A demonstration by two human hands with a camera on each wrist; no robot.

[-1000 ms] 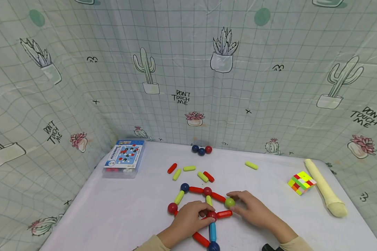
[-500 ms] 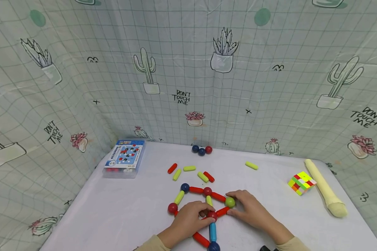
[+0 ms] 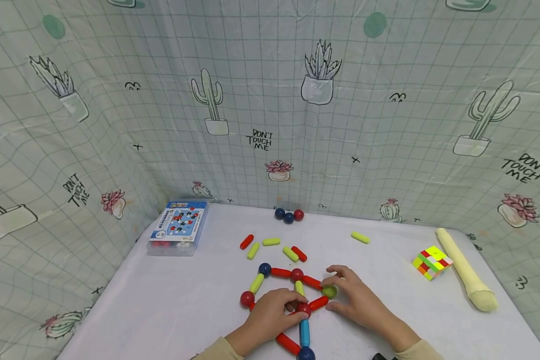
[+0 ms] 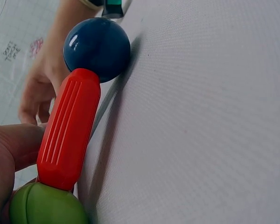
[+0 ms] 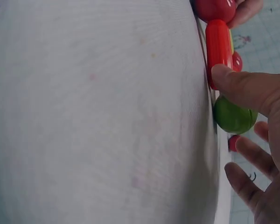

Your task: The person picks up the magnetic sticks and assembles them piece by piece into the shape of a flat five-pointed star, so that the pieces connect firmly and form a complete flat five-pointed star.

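Observation:
A flat frame of coloured rods and balls lies on the white table (image 3: 162,300). My left hand (image 3: 292,306) curls its fingers round the red ball (image 3: 303,308) at the frame's centre. A short red rod (image 3: 318,302) runs from that ball up to a green ball (image 3: 329,291). My right hand (image 3: 342,295) rests beside them, its thumb (image 5: 240,86) touching the red rod (image 5: 218,39) next to the green ball (image 5: 233,115), the other fingers spread and lifted. In the left wrist view another red rod (image 4: 67,130) joins a blue ball (image 4: 97,49) to a green piece (image 4: 44,205).
Loose red and yellow-green rods (image 3: 270,242) lie behind the frame, another one (image 3: 360,237) further right. Three balls (image 3: 288,215) sit at the back by the curtain. A blue box (image 3: 177,227) is back left; a colour cube (image 3: 431,261) and a cream recorder (image 3: 465,275) are right.
The short red rod swung its right end up to meet the green ball. My right fingers lifted off that ball, the thumb staying on the rod. My left hand stayed put.

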